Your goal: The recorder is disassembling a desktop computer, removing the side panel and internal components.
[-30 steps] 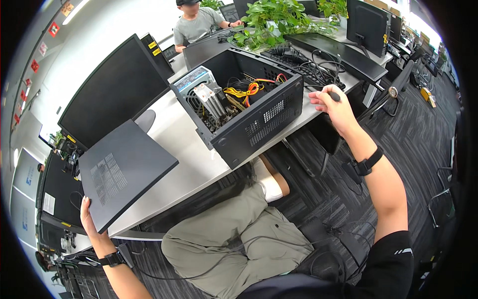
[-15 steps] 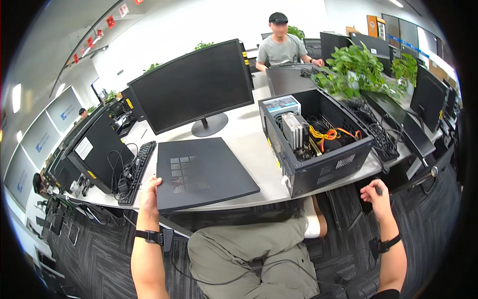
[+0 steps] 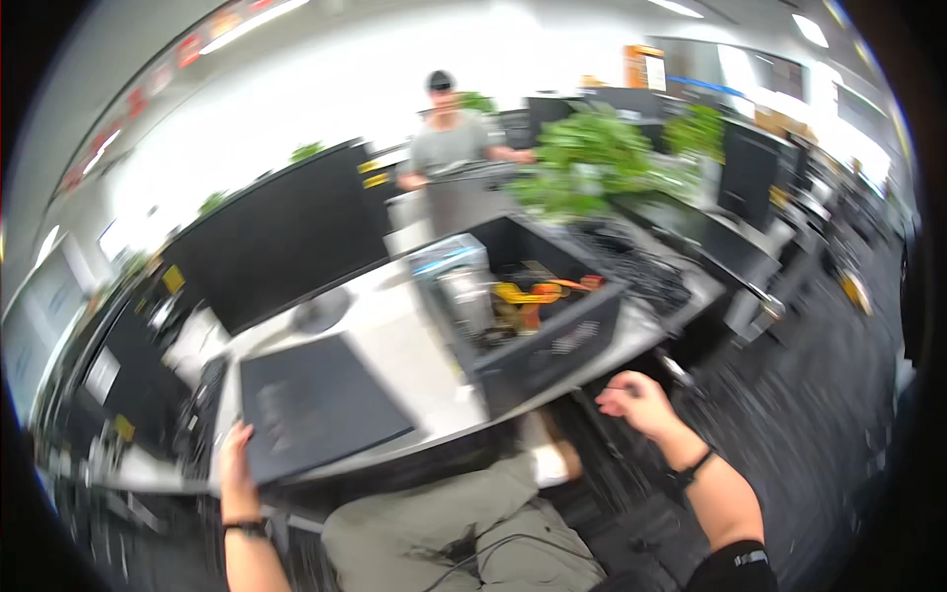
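Observation:
On the left, my left hand (image 3: 235, 456) is at the near left edge of a flat black computer case side panel (image 3: 321, 409), thumb against its edge. The panel lies on the white desk. My right hand (image 3: 641, 403) is raised off the desk's front edge, fingers curled round a small dark thing too blurred to name. Between the hands, further in, stands the opened black computer case (image 3: 547, 360). Inside show a silver power supply (image 3: 452, 259), a metal block and orange and yellow cables (image 3: 538, 291).
A black monitor (image 3: 281, 237) stands behind the panel. On the left are another computer tower (image 3: 133, 365) and a keyboard. Black cables (image 3: 641, 271), green plants (image 3: 592, 158) and a flat black screen (image 3: 695, 232) lie to the right. A person (image 3: 449, 138) sits across the desk.
The view has swung right and blurred, so the desk things shift left and mostly lower. My left hand stays at the panel edge; my right hand stays curled, now nearer the case.

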